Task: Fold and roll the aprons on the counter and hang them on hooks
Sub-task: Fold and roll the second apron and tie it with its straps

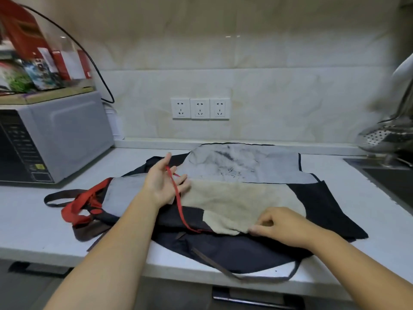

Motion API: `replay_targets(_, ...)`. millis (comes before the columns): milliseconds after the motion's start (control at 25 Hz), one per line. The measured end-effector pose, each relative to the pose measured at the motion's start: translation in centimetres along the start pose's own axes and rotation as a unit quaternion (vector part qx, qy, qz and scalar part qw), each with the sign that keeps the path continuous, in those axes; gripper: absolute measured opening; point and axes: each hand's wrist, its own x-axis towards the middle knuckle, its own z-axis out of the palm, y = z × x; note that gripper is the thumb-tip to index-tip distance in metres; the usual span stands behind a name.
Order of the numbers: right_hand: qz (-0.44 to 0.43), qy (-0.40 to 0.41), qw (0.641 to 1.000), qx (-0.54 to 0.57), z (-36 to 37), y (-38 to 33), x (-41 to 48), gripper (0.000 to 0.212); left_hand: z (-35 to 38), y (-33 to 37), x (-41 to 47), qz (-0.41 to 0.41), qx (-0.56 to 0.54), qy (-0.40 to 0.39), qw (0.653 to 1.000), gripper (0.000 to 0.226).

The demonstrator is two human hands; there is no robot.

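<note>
Aprons (324, 204) lie spread and overlapped on the white desk (33, 215), between the microwave (55, 139) and the sink (391, 182); dark outer cloth, with a beige fleece lining (234, 202) and a smudged grey panel (257, 166) turned up. Left hand (164, 183): palm up, fingers loosely extended, a thin red strap (178, 202) draped across it and running down to the near edge of the cloth; no firm grip seen. Right hand (276, 222): fingers curled, pinching the near edge of the beige fleece lining. More red strap is bunched at the left end (76, 209); a brown strap (214, 262) trails over the front edge of the desk. Judgement: early folding step, ties being cleared, nothing rolled or hung yet. Next move likely calls for laying the red strap onto the cloth, then folding the pinched edge over squarely. No hooks in view.
</note>
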Motion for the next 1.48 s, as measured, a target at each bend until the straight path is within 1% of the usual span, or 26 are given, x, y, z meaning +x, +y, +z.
replay_targets(40,0.006,0.005,1.0,-0.016,0.0,-0.4,0.3,0.045,0.2,-0.6,0.1,0.019,0.124,0.011,0.992,0.031)
replay_targets(80,0.011,0.01,0.999,-0.049,-0.1,-0.8,0.8,0.045,0.0,-0.9,0.5,0.053,0.22,0.027,0.974,0.031)
replay_targets(120,0.015,0.016,0.997,-0.08,-0.1,-1.2,1.2,0.04,-0.3,-0.9,0.9,0.096,0.274,0.038,0.956,0.036)
replay_targets(160,0.022,0.022,0.994,-0.106,-0.3,-1.8,1.7,0.035,-0.9,-0.3,1.6,0.128,0.291,0.052,0.947,0.042)
replay_targets(240,0.036,0.039,0.987,-0.151,-0.4,-2.9,3.0,0.032,-1.6,2.0,2.3,0.149,0.312,0.099,0.933,0.049)
replay_targets(280,0.036,0.048,0.984,-0.166,-0.4,-3.4,3.7,0.031,-1.6,3.3,2.5,0.141,0.337,0.117,0.924,0.047)
replay_targets(360,0.018,0.083,0.981,-0.174,0.0,-4.4,5.8,0.03,-2.0,5.5,3.6,0.097,0.421,0.145,0.89,0.027)
replay_targets(400,0.006,0.103,0.981,-0.167,0.3,-4.7,6.8,0.031,-2.0,6.2,3.9,0.078,0.471,0.17,0.862,0.02)
replay_targets(480,-0.002,0.115,0.98,-0.16,0.8,-5.3,8.9,0.037,-2.3,6.8,4.5,0.062,0.568,0.216,0.792,0.024)
replay_targets(520,0.009,0.108,0.979,-0.171,0.9,-5.4,9.9,0.04,-2.6,6.7,5.0,0.065,0.609,0.23,0.756,0.029)
replay_targets(560,0.031,0.094,0.977,-0.189,1.1,-5.3,10.7,0.042,-2.9,6.3,5.3,0.068,0.632,0.237,0.735,0.042)
replay_targets(600,0.058,0.081,0.973,-0.208,1.0,-5.2,11.3,0.042,-3.1,5.3,5.5,0.077,0.633,0.233,0.734,0.061)
replay_targets(640,0.084,0.069,0.97,-0.218,0.8,-4.9,11.7,0.041,-3.0,3.7,5.1,0.095,0.63,0.22,0.739,0.075)
replay_targets(680,0.103,0.057,0.969,-0.218,0.8,-4.6,12.0,0.041,-3.0,1.5,4.6,0.119,0.642,0.196,0.732,0.078)
replay_targets(720,0.111,0.048,0.97,-0.209,0.7,-4.4,12.3,0.042,-2.8,-0.9,4.0,0.14,0.668,0.163,0.712,0.075)
replay_targets(800,0.119,0.028,0.976,-0.183,0.4,-3.9,12.7,0.045,-2.6,-5.8,2.2,0.164,0.747,0.082,0.639,0.064)
replay_targets(840,0.123,0.016,0.978,-0.169,0.2,-3.9,12.9,0.044,-2.5,-7.6,1.1,0.161,0.78,0.052,0.603,0.061)
replay_targets(920,0.121,0.0,0.978,-0.169,-0.2,-3.9,13.4,0.038,-3.0,-9.7,0.2,0.147,0.819,0.032,0.554,0.06)
replay_targets(960,0.115,0.018,0.978,-0.176,-0.4,-4.0,13.8,0.033,-3.4,-9.9,-0.1,0.154,0.829,0.032,0.537,0.061)
replay_targets(1040,0.111,0.111,0.97,-0.183,-0.9,-3.7,14.3,0.026,-4.5,-9.4,-0.2,0.176,0.839,0.034,0.514,0.068)
replay_targets(1080,0.122,0.146,0.963,-0.189,-1.0,-3.5,14.4,0.028,-5.2,-9.0,-0.1,0.182,0.841,0.034,0.508,0.074)
replay_targets(1160,0.145,0.143,0.956,-0.212,-0.3,-2.6,14.0,0.033,-6.2,-8.3,0.0,0.178,0.849,0.031,0.497,0.082)
replay_targets(1200,0.15,0.143,0.954,-0.218,0.6,-2.1,13.7,0.034,-6.5,-8.3,0.0,0.17,0.854,0.029,0.491,0.082)
replay_targets(1280,0.135,0.185,0.955,-0.192,2.1,-1.7,12.7,0.038,-6.1,-8.2,0.1,0.175,0.857,0.036,0.483,0.076)
replay_targets(1400,0.12,0.222,0.961,-0.114,2.6,-1.5,10.6,0.043,-5.4,-7.9,0.5,0.204,0.845,0.094,0.484,0.068)
replay_targets(1480,0.144,0.223,0.958,-0.112,2.1,0.1,9.1,0.043,-5.5,-7.4,0.7,0.186,0.841,0.139,0.489,0.064)
